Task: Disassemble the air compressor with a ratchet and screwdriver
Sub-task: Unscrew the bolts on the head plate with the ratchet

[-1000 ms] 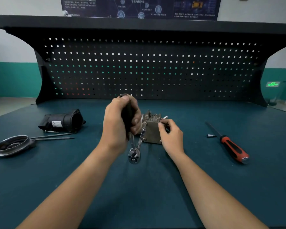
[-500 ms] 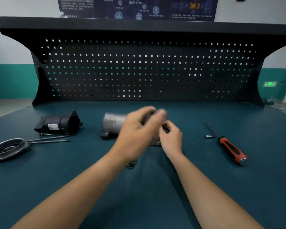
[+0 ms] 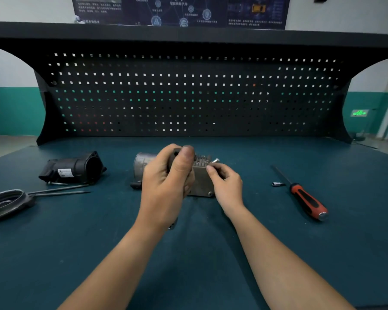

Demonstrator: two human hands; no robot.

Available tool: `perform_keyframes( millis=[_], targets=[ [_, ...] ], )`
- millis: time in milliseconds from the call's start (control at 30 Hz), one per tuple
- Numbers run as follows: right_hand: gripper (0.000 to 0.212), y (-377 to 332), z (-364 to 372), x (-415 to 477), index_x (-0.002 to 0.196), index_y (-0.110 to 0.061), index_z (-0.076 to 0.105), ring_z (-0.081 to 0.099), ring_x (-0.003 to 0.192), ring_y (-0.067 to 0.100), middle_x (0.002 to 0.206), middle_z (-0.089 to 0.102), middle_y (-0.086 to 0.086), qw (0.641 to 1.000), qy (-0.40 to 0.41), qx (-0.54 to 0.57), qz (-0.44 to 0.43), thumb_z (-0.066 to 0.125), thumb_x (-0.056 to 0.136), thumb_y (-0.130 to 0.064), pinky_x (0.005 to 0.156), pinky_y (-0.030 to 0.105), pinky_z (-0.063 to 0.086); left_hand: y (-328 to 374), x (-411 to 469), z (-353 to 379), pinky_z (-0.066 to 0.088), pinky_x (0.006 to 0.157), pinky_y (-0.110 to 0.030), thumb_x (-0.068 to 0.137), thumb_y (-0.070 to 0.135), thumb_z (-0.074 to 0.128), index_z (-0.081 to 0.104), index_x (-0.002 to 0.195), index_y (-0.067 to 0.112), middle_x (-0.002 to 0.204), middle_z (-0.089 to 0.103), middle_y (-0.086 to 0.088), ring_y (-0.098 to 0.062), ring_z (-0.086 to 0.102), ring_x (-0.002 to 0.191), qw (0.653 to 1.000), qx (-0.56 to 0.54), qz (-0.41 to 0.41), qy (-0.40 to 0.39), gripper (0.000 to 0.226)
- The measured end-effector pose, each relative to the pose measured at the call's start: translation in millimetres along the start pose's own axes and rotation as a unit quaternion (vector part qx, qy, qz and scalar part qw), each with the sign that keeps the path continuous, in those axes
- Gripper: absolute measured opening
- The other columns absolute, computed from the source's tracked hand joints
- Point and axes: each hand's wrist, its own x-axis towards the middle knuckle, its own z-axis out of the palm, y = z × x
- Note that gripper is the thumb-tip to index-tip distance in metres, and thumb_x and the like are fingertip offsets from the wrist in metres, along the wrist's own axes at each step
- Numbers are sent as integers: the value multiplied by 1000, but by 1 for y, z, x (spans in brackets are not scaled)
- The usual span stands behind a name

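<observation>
The grey metal air compressor lies at the middle of the bench, its round cylinder end pointing left. My left hand grips the black handle of the ratchet in front of the compressor, thumb on top; the ratchet's metal head peeks out below my wrist. My right hand holds the compressor's right side, fingers curled over its finned top, beside a protruding bolt. A red-and-black screwdriver lies to the right.
A black motor housing sits at the left, with two long bolts and a round metal cover nearer the left edge. A small socket bit lies by the screwdriver shaft. A black pegboard closes off the back.
My left hand swung the ratchet handle from the compressor's left over to the right, uncovering the cylinder end. My right hand stayed on the compressor.
</observation>
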Motion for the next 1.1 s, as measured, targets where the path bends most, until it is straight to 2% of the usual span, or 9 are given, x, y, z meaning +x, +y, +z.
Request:
perform_keyframes(
  millis=[133, 233, 400, 467, 500, 567, 767, 967, 1100],
  targets=[
    [7, -2, 0, -1, 84, -21, 66, 56, 65, 6, 76, 63, -9, 999, -6, 25, 20, 61, 88, -19, 43, 23, 50, 3, 4, 0, 26, 37, -12, 84, 39, 54, 42, 61, 18, 47, 33, 10, -2, 30, 41, 999, 6, -3, 33, 33],
    [8, -3, 0, 0, 83, -22, 65, 56, 67, 5, 76, 63, -9, 999, -6, 35, 24, 61, 88, -19, 43, 20, 49, 2, 6, 0, 26, 37, -12, 86, 34, 49, 36, 61, 15, 48, 31, 11, -4, 29, 42, 998, 3, -8, 61, 35],
    [14, -3, 0, -2, 77, -27, 63, 55, 63, 0, 73, 62, -14, 999, -1, 37, 18, 62, 88, -18, 44, 13, 45, 4, 8, 3, 26, 37, -13, 80, 46, 53, 35, 55, 16, 46, 35, 11, -4, 30, 40, 996, 19, -11, 87, 43],
    [12, -3, 0, -1, 78, -25, 64, 55, 64, 0, 73, 62, -15, 999, -5, 35, 16, 62, 88, -18, 48, 13, 47, 6, 19, -16, 21, 33, -13, 86, 46, 49, 42, 53, 19, 40, 34, 11, -4, 27, 33, 970, -90, -89, 210, 43],
    [11, -2, 0, -1, 79, -24, 64, 55, 65, 0, 73, 62, -14, 999, -3, 33, 14, 62, 88, -18, 49, 12, 46, 6, 24, -31, 18, 31, -14, 90, 46, 45, 40, 55, 21, 38, 30, 11, -4, 24, 32, 937, -172, -130, 276, 44],
    [9, -2, 0, -1, 80, -22, 65, 55, 66, 0, 73, 62, -13, 999, 6, 39, 11, 62, 87, -17, 45, 8, 42, 0, 25, -51, 15, 30, -15, 95, 43, 39, 35, 59, 22, 37, 26, 10, -4, 19, 31, 899, -221, -163, 342, 42],
    [12, -6, 1, -3, 78, -23, 65, 55, 70, 0, 75, 63, -13, 997, 6, 70, 30, 64, 86, -15, 42, 4, 39, -18, 5, -21, 17, 32, -12, 96, 40, 40, 36, 62, 18, 37, 27, 9, -6, 20, 29, 925, -166, -201, 276, 40],
    [5, -8, 1, -3, 84, -19, 67, 57, 73, 5, 78, 64, -11, 997, 3, 62, 47, 63, 87, -16, 47, 6, 42, -8, 2, -25, 17, 33, -9, 97, 37, 33, 41, 50, 21, 35, 25, 7, -6, 17, 28, 958, -152, -125, 208, 51],
    [17, -13, 6, -9, 101, -5, 66, 49, 85, 7, 99, 55, -1, 986, 73, -130, -78, 60, 88, -14, 72, 1, 31, -1, -1, -28, 17, 34, -8, 95, 40, 29, 40, 48, 21, 35, 24, 8, -6, 16, 27, 963, -178, -98, 179, 52]
  ],
)
